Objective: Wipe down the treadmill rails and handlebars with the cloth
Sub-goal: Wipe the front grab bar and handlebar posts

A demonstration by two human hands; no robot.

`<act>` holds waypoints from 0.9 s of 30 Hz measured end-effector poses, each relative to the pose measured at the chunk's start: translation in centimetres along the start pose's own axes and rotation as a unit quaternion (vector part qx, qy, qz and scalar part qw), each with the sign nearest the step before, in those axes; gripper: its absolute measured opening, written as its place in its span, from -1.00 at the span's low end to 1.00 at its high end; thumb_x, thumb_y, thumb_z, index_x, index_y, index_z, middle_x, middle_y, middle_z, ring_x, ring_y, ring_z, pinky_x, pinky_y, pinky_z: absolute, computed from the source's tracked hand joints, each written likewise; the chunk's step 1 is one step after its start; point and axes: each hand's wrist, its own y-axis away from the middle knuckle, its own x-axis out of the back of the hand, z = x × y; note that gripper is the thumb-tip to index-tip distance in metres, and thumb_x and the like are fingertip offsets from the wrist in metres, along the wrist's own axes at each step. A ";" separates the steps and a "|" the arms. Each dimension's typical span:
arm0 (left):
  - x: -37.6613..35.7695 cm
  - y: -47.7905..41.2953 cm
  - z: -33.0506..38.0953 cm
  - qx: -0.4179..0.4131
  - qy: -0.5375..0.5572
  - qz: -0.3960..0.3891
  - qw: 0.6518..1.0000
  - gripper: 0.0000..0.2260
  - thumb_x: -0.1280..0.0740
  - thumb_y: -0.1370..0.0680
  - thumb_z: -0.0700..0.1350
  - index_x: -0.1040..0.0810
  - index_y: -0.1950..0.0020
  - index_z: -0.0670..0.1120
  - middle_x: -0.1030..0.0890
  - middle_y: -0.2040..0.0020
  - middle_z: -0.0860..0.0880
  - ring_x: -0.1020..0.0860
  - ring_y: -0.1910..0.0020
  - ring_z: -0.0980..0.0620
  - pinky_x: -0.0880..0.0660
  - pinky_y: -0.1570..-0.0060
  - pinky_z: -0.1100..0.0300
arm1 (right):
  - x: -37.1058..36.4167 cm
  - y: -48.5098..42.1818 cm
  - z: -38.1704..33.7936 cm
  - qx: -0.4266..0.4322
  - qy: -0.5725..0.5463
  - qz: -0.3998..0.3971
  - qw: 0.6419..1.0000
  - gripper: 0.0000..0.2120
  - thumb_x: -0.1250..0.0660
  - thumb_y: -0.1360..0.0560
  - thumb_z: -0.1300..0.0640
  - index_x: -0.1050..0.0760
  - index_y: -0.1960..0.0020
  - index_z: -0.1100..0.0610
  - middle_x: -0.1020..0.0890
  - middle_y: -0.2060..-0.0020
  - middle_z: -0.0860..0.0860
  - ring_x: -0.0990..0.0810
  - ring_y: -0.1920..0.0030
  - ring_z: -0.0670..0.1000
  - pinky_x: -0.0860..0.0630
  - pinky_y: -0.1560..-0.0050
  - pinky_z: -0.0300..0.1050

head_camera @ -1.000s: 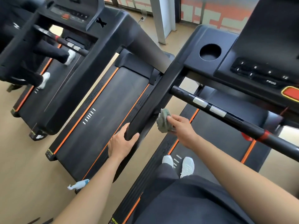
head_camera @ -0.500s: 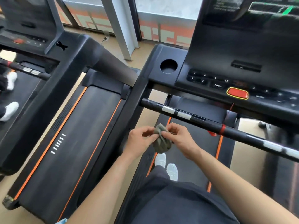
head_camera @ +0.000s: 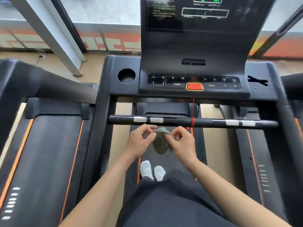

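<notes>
Left hand [head_camera: 139, 143], right hand [head_camera: 184, 145] now below handlebar [head_camera: 178, 120] middle, cloth [head_camera: 161, 145] beneath grips.

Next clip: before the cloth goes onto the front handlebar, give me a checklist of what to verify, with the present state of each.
1. Cloth in hand: ok, left hand and right hand both pinch its top edge.
2. Cloth spread for wiping: not ok, it hangs bunched.
3. Cloth on the handlebar: not ok, it hangs apart from the bar.
4. Bar free of hands: ok; a red cord loops round it.
5. Belt stopped: cannot tell, the display is blurred.
</notes>
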 end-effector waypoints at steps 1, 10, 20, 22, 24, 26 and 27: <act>-0.2 -0.6 0.2 -0.009 -0.017 -0.014 1.000 -0.87 -0.40 -0.55 -0.05 -0.54 0.16 -0.05 -0.70 0.02 0.14 -0.64 -0.01 0.14 -0.57 -0.14 -0.04 | 0.4 0.1 0.1 -0.003 0.017 0.027 0.999 -0.72 -0.52 -0.44 0.09 -0.44 0.27 0.13 -0.43 0.45 -0.11 -0.38 0.40 -0.12 -0.33 0.34 -0.26; -3.2 -6.4 3.0 -0.124 -0.168 -0.029 0.977 -0.96 -0.37 -0.61 -0.05 -0.54 0.03 0.04 -0.59 0.27 0.11 -0.55 0.25 0.15 -0.47 0.20 0.15 | 2.3 -1.7 -0.1 -0.004 0.086 0.171 0.981 -0.84 -0.44 -0.49 0.06 -0.46 0.15 -0.01 -0.57 0.35 -0.12 -0.55 0.30 -0.04 -0.52 0.19 -0.03; -4.9 -12.5 3.1 -0.084 -0.425 0.005 0.901 -0.81 -0.36 -0.58 -0.01 -0.61 -0.17 0.01 -0.60 -0.08 -0.09 -0.57 -0.09 -0.21 -0.49 0.03 -0.03 | 3.2 -7.5 4.1 0.164 0.332 -0.076 0.926 -0.58 -0.48 -0.40 0.24 -0.59 -0.25 0.18 -0.61 -0.25 0.12 -0.54 -0.29 0.21 -0.40 -0.31 0.12; -5.2 -12.7 2.5 -0.167 -0.409 0.012 0.897 -0.77 -0.40 -0.55 -0.09 -0.63 -0.20 -0.05 -0.59 -0.08 -0.11 -0.55 -0.05 -0.22 -0.51 0.02 -0.06 | 4.0 -8.3 4.5 0.196 0.358 -0.059 0.911 -0.67 -0.49 -0.35 0.23 -0.63 -0.11 0.17 -0.67 -0.12 0.10 -0.61 -0.16 0.21 -0.48 -0.21 0.07; -6.1 -12.4 2.4 -0.244 -0.391 -0.035 0.887 -0.77 -0.39 -0.55 -0.08 -0.66 -0.19 -0.06 -0.64 -0.08 -0.07 -0.56 -0.04 -0.17 -0.51 -0.02 -0.03 | 5.1 -8.9 4.7 0.218 0.371 -0.037 0.902 -0.73 -0.47 -0.35 0.16 -0.64 -0.04 0.17 -0.69 -0.04 0.08 -0.63 -0.09 0.19 -0.48 -0.13 0.04; -7.5 -11.9 2.6 -0.249 -0.387 -0.118 0.880 -0.72 -0.40 -0.56 -0.05 -0.65 -0.26 -0.03 -0.67 -0.15 -0.02 -0.58 -0.13 -0.12 -0.51 -0.09 0.01 | 6.3 -8.8 4.9 0.222 0.375 -0.031 0.900 -0.70 -0.45 -0.35 0.08 -0.65 -0.05 0.15 -0.70 -0.02 0.07 -0.65 -0.06 0.17 -0.50 -0.08 0.04; -8.1 -11.8 2.8 -0.242 -0.389 -0.144 0.877 -0.69 -0.43 -0.55 -0.05 -0.63 -0.30 -0.02 -0.66 -0.19 0.00 -0.58 -0.17 -0.10 -0.51 -0.12 0.01 | 6.8 -8.8 5.1 0.223 0.376 -0.031 0.899 -0.66 -0.49 -0.33 0.08 -0.65 -0.07 0.15 -0.70 -0.03 0.06 -0.67 -0.05 0.16 -0.54 -0.06 0.04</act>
